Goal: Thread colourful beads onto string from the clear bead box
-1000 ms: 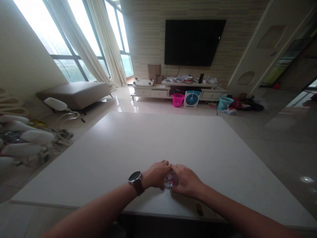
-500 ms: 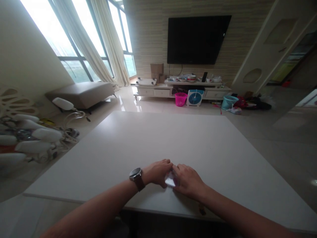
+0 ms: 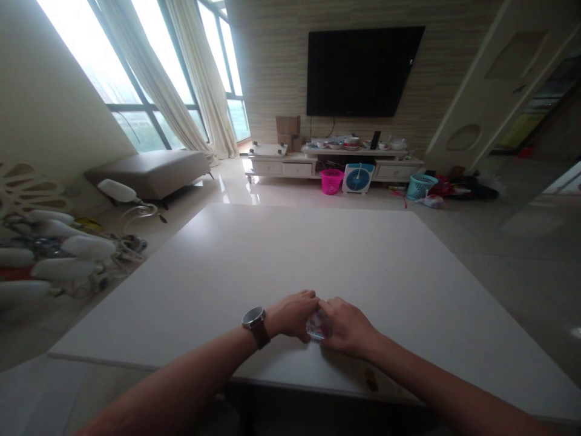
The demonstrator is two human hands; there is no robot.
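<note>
Low over the near part of the white table (image 3: 290, 254), both hands close around a small clear, shiny item (image 3: 319, 325) with reddish and bluish patches inside. It looks like a transparent round container, but its exact kind is hard to make out. My left hand (image 3: 297, 313), with a watch (image 3: 253, 317) on its wrist, grips it from the left. From the right, my right hand (image 3: 347, 327) wraps round it, fingertips near those of the left. Beside my right forearm, a small dark yellowish item (image 3: 371, 380) lies near the table's front edge.
White lamp shades on curled arms (image 3: 91, 247) stand left of the table, with a grey bench (image 3: 152, 172) behind. Beyond the far edge are a pink basket (image 3: 331, 181), a blue fan (image 3: 358, 178), a light blue basket (image 3: 421, 186) and a low TV cabinet (image 3: 295, 168).
Both hands have shifted slightly right with the clear item. It has turned a little, showing more coloured patches where a bright whitish face was before.
</note>
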